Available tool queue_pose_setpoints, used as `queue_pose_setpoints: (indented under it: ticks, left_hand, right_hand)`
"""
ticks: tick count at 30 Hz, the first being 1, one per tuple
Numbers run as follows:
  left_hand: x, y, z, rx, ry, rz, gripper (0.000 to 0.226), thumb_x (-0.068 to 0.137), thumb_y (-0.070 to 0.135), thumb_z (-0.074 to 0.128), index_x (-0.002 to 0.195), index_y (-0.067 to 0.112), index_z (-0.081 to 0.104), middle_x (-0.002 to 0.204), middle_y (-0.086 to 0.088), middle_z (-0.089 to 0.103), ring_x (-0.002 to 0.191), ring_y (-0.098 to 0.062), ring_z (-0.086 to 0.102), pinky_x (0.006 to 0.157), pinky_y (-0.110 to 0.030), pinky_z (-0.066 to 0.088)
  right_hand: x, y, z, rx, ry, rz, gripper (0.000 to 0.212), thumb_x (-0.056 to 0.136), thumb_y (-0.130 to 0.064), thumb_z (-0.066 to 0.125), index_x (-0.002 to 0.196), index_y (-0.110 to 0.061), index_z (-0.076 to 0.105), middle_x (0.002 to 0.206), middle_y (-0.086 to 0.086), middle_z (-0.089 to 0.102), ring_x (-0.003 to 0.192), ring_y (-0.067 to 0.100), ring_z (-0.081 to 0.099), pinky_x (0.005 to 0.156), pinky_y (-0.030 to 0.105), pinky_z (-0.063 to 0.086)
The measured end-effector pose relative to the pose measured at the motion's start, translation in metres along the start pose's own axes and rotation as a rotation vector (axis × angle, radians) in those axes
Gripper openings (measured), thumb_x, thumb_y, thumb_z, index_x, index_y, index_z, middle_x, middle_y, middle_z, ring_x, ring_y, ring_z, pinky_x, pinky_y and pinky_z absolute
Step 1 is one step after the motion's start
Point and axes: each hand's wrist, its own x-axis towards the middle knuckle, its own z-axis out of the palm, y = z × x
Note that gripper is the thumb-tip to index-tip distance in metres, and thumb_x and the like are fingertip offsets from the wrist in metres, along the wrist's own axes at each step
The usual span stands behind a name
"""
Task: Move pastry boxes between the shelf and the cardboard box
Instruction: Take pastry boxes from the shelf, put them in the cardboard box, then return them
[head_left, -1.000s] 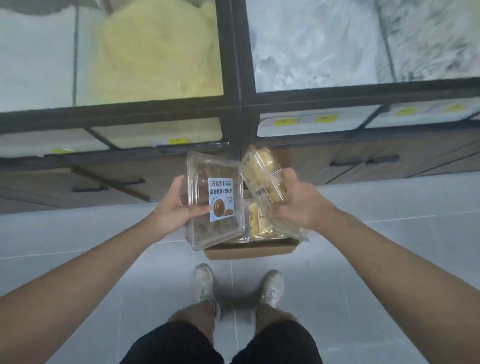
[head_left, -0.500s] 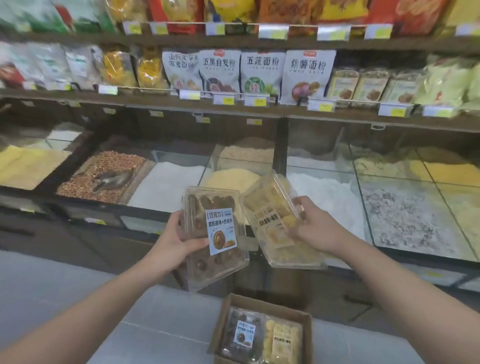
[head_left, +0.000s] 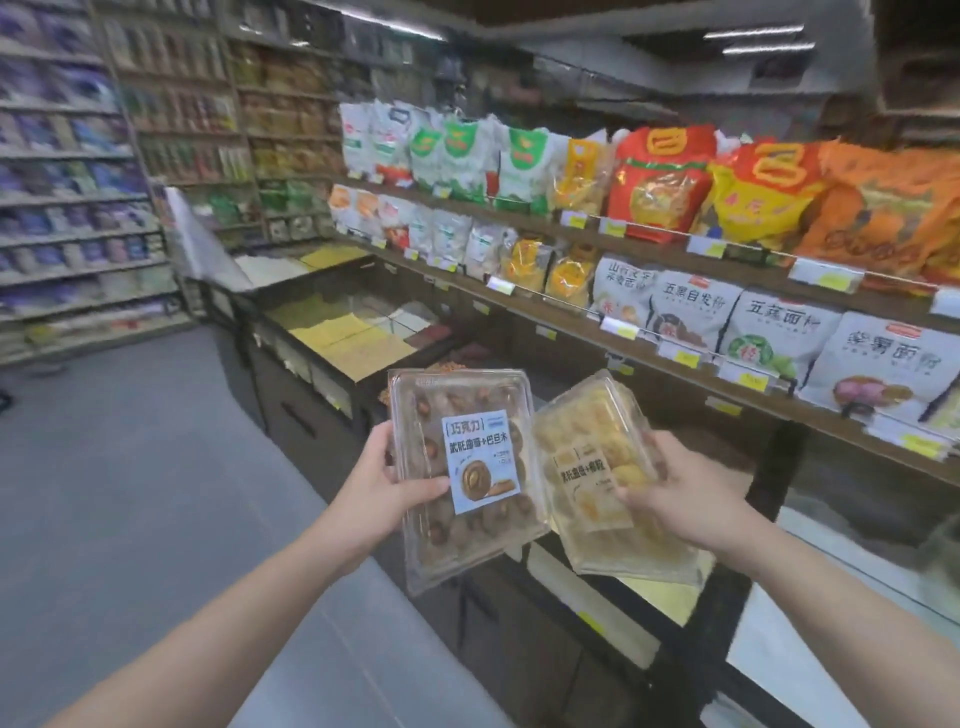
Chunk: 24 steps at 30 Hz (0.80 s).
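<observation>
Above the dark grain bins (head_left: 332, 338), both hands hold clear pastry boxes side by side in the air. Left hand (head_left: 387, 486) grips the brown box (head_left: 467, 473), thumb over its blue label and fingers curled behind its left edge. Right hand (head_left: 685, 493) grips the yellow box (head_left: 597, 467), thumb on the lid, fingers wrapped round its right side. Their inner edges touch. Behind them, a shelf (head_left: 675, 364) carries flour bags (head_left: 779, 332); the grey floor (head_left: 104, 467) lies to the left.

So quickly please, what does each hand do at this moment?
Left hand: holds the clear box of brown pastries.
Right hand: holds the clear box of yellow pastries.
</observation>
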Motion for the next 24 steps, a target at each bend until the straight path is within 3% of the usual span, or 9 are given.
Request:
queue_pose_setpoints:
  ticks: [4,8,10,13,16,20,24]
  left_hand:
    - [-0.031,0.02,-0.066,-0.031,0.127,0.023,0.067,0.086,0.001,0.078,0.137,0.029,0.045,0.126,0.001,0.073,0.112,-0.019,0.073,0.074,-0.039,0.064]
    - [-0.073,0.031,-0.146,-0.043,0.223,0.039,0.064,0.087,0.002,0.077,0.135,0.031,0.046,0.121,0.003,0.076,0.108,-0.023,0.075,0.085,-0.06,0.061]
    - [-0.097,0.037,-0.191,-0.044,0.28,0.045,0.062,0.087,0.001,0.077,0.132,0.032,0.046,0.116,0.004,0.078,0.104,-0.024,0.077,0.087,-0.061,0.06]
    - [-0.139,0.044,-0.263,-0.044,0.358,0.059,0.061,0.086,0.003,0.08,0.129,0.03,0.047,0.115,0.001,0.079,0.101,-0.027,0.077,0.078,-0.052,0.063]
    - [-0.185,0.049,-0.332,-0.044,0.461,0.072,0.063,0.085,0.003,0.081,0.131,0.03,0.047,0.115,0.001,0.078,0.099,-0.026,0.078,0.069,-0.043,0.062]
    - [-0.265,0.053,-0.419,-0.033,0.615,0.109,0.08,0.069,0.02,0.09,0.135,0.032,0.046,0.121,0.003,0.077,0.111,-0.025,0.074,0.097,-0.062,0.055]
    - [-0.357,0.046,-0.494,-0.062,0.801,0.17,0.089,0.065,0.017,0.095,0.14,0.027,0.048,0.128,-0.002,0.074,0.117,-0.026,0.072,0.103,-0.056,0.054]
  right_hand:
    - [0.024,-0.058,0.053,0.024,-0.09,-0.075,0.062,0.084,-0.029,0.077,0.136,-0.029,0.043,0.124,-0.006,0.064,0.112,0.019,0.063,0.098,0.049,0.054]
    - [0.04,-0.128,0.118,0.054,-0.203,-0.152,0.06,0.085,-0.028,0.078,0.135,-0.029,0.046,0.123,-0.009,0.065,0.113,0.017,0.063,0.101,0.051,0.052]
    - [0.042,-0.168,0.157,0.049,-0.238,-0.207,0.057,0.085,-0.027,0.079,0.132,-0.029,0.047,0.123,-0.009,0.066,0.11,0.015,0.065,0.098,0.049,0.054]
    - [0.031,-0.233,0.224,0.059,-0.311,-0.301,0.054,0.086,-0.022,0.079,0.128,-0.03,0.046,0.116,-0.013,0.066,0.103,0.006,0.065,0.092,0.038,0.055]
    - [0.017,-0.291,0.294,0.102,-0.397,-0.372,0.056,0.087,-0.016,0.078,0.131,-0.027,0.046,0.117,-0.013,0.066,0.106,0.008,0.064,0.096,0.039,0.052]
    - [-0.014,-0.37,0.395,0.137,-0.556,-0.443,0.057,0.085,-0.015,0.079,0.132,-0.029,0.048,0.117,-0.009,0.069,0.108,0.014,0.067,0.099,0.047,0.054]
    - [-0.059,-0.446,0.496,0.182,-0.736,-0.523,0.057,0.081,-0.011,0.081,0.129,-0.027,0.054,0.118,-0.005,0.072,0.107,0.016,0.07,0.097,0.049,0.055]
